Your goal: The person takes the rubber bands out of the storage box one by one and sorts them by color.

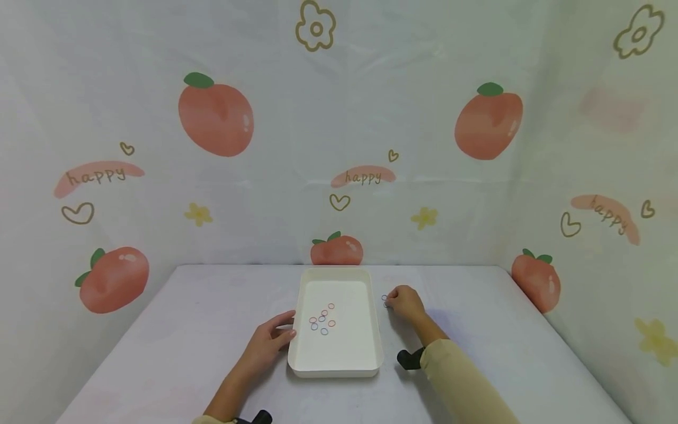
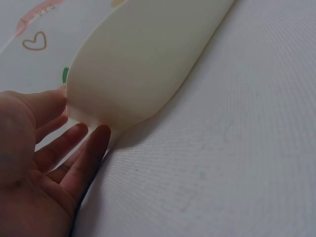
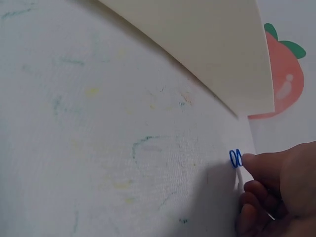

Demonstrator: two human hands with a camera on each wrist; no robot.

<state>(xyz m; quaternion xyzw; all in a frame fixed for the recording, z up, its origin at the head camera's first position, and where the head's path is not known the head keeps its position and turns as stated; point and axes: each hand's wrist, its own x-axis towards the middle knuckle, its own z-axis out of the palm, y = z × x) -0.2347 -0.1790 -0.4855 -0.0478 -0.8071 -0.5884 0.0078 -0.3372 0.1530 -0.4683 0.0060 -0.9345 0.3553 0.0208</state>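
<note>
Evidently both hands are at the tray [image 1: 339, 356], which stands on the white surface [image 1: 212, 306], its length running away from the person and its far edge close to the surface's far edge. Seven small rings [image 1: 324, 331] lie inside, four red and three blue, loosely grouped in the left half of the tray, about midway between its near and far edges. Some of them touch or nearly touch; the others lie a little apart.

The left hand [image 1: 266, 340] is at the tray's left edge, fingers extended and slightly spread, their tips against the outer wall, as the left wrist view shows.

Beyond the tray's right edge, toward its far right corner, two blue rings [image 3: 236, 158] sit side by side on the surface. The right hand [image 1: 406, 303] is right at them with its fingers curled inward; the thumb tip meets the nearer ring, but whether it is pinched I cannot tell, since the forefinger is mostly hidden.

Faint green and yellow marks [image 3: 123, 185] show on the surface near this hand. Pale sleeves [image 1: 461, 377] cover the forearms, and behind the surface's far edge hangs a cloth [image 1: 286, 118] printed with red fruit, flowers, hearts and "happy".
</note>
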